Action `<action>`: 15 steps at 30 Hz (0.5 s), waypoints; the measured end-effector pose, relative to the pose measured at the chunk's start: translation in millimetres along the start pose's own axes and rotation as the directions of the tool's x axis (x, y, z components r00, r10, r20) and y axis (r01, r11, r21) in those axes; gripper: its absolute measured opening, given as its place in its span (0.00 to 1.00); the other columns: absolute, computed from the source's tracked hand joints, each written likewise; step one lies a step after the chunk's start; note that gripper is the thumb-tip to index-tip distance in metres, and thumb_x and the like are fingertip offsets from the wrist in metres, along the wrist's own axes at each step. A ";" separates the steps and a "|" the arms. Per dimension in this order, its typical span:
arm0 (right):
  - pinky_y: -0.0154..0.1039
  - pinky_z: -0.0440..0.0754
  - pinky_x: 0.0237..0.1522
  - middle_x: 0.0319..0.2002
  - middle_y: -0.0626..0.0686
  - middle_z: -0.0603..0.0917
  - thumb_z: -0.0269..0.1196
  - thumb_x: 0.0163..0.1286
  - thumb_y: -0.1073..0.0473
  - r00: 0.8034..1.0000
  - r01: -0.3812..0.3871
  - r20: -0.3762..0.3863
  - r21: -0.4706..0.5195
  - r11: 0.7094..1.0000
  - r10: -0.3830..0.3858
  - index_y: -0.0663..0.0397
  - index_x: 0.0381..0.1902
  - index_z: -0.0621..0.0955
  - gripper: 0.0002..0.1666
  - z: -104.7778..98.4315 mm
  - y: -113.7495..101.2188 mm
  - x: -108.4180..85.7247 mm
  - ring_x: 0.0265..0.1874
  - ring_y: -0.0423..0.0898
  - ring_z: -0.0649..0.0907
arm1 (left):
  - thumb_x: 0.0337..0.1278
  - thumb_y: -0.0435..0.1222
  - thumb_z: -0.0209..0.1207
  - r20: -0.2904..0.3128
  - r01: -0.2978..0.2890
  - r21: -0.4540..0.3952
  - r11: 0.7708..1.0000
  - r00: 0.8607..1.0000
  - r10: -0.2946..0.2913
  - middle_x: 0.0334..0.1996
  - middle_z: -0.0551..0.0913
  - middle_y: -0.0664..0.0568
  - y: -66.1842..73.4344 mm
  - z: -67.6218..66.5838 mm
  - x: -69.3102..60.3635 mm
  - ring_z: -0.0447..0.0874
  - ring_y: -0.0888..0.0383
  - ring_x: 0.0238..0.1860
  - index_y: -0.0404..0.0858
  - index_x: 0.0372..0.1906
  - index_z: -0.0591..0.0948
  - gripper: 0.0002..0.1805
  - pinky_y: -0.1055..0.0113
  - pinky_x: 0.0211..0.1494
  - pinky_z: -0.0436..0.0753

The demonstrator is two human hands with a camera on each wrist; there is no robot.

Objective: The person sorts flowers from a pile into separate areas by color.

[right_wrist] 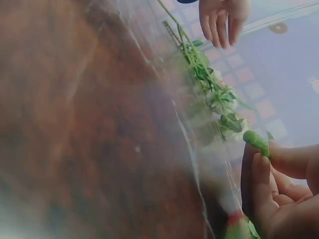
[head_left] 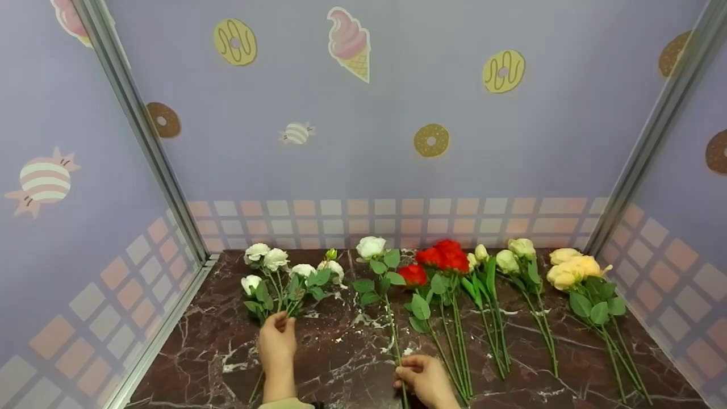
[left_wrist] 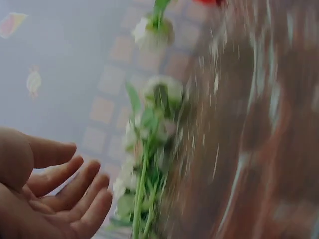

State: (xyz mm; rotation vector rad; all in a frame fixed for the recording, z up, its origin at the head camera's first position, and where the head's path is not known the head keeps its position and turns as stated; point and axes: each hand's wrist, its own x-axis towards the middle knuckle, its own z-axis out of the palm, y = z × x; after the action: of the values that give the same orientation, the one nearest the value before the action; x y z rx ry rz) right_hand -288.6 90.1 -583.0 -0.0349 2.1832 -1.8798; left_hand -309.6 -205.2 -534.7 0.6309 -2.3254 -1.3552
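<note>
My right hand (head_left: pixel 425 379) pinches the green stem of a single white rose (head_left: pixel 371 248) between thumb and finger. In the right wrist view the cut end of that stem (right_wrist: pixel 255 143) sticks out past the fingertips. The rose's head points toward the back wall. On the left, my left hand (head_left: pixel 276 342) is over the stems of a group of white flowers (head_left: pixel 276 259) lying on the dark marbled table (head_left: pixel 335 363). The left wrist view shows its fingers (left_wrist: pixel 89 201) loosely bent, holding nothing, beside those stems.
Right of the white rose lie red roses (head_left: pixel 448 257), pale tulips (head_left: pixel 481 253), pale green roses (head_left: pixel 521 247) and yellow-orange flowers (head_left: pixel 573 272), stems toward me. A patterned back wall (head_left: pixel 386 170) and metal corner posts (head_left: pixel 153 153) bound the table.
</note>
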 end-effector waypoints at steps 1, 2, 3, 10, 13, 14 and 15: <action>0.34 0.87 0.31 0.34 0.54 0.90 0.65 0.71 0.69 1.000 -0.005 -0.006 -0.002 1.000 0.005 0.80 0.53 0.79 0.18 0.9 -1.0 1.4 0.26 0.40 0.89 | 0.73 0.33 0.59 -0.002 0.006 0.034 0.999 1.000 -0.006 0.59 0.80 0.29 -2.8 -2.6 3.4 0.79 0.32 0.59 0.27 0.63 0.78 0.20 0.40 0.59 0.80; 0.34 0.86 0.30 0.33 0.54 0.90 0.64 0.71 0.69 1.000 -0.011 -0.012 -0.007 1.000 0.011 0.80 0.53 0.79 0.18 2.0 -2.2 3.0 0.26 0.40 0.89 | 0.73 0.33 0.59 0.003 0.017 0.072 0.997 1.000 -0.017 0.60 0.78 0.27 -5.7 -4.9 6.5 0.76 0.30 0.61 0.26 0.64 0.76 0.21 0.38 0.61 0.78; 0.34 0.86 0.29 0.33 0.55 0.90 0.64 0.71 0.69 1.000 -0.014 -0.017 -0.010 1.000 0.014 0.80 0.53 0.79 0.18 3.3 -3.5 4.5 0.25 0.39 0.88 | 0.73 0.33 0.59 0.014 0.029 0.115 0.993 0.999 -0.031 0.61 0.75 0.26 -8.7 -6.7 9.8 0.74 0.28 0.62 0.25 0.65 0.75 0.23 0.37 0.63 0.76; 0.32 0.84 0.25 0.31 0.56 0.88 0.64 0.71 0.70 1.000 -0.009 -0.029 -0.012 1.000 0.008 0.80 0.50 0.80 0.16 14.6 -9.3 15.4 0.23 0.38 0.87 | 0.72 0.35 0.59 0.172 0.134 0.388 0.912 0.961 -0.215 0.62 0.75 0.23 -22.8 -14.4 29.1 0.72 0.26 0.64 0.22 0.62 0.76 0.23 0.34 0.67 0.75; 0.34 0.88 0.29 0.32 0.59 0.87 0.64 0.70 0.72 1.000 0.004 -0.023 0.028 1.000 -0.003 0.83 0.49 0.78 0.15 19.0 -8.2 18.4 0.23 0.39 0.87 | 0.70 0.34 0.61 0.207 0.169 0.442 0.881 0.936 -0.283 0.57 0.81 0.27 -24.3 -16.2 35.6 0.80 0.29 0.58 0.23 0.57 0.79 0.19 0.37 0.58 0.82; 0.34 0.89 0.30 0.33 0.60 0.87 0.64 0.70 0.73 1.000 0.007 -0.022 0.042 0.999 -0.006 0.84 0.48 0.78 0.15 20.2 -7.6 19.2 0.22 0.39 0.87 | 0.70 0.34 0.61 0.216 0.169 0.449 0.877 0.932 -0.291 0.55 0.82 0.28 -24.8 -16.9 37.4 0.82 0.30 0.56 0.24 0.56 0.80 0.18 0.38 0.56 0.84; 0.35 0.90 0.31 0.33 0.61 0.86 0.64 0.69 0.74 1.000 0.009 -0.021 0.055 0.998 -0.008 0.85 0.48 0.78 0.15 21.5 -7.2 19.9 0.22 0.39 0.87 | 0.69 0.34 0.62 0.224 0.169 0.453 0.875 0.929 -0.295 0.54 0.83 0.28 -24.8 -17.9 38.6 0.83 0.31 0.54 0.24 0.56 0.80 0.18 0.38 0.54 0.85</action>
State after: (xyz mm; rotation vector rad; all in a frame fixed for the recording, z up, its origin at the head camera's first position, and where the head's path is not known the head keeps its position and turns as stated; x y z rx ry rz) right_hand -304.4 64.4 -582.3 -0.0149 2.1472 -1.9520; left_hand -327.5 -250.0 -544.6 0.9272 -2.9031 -1.0878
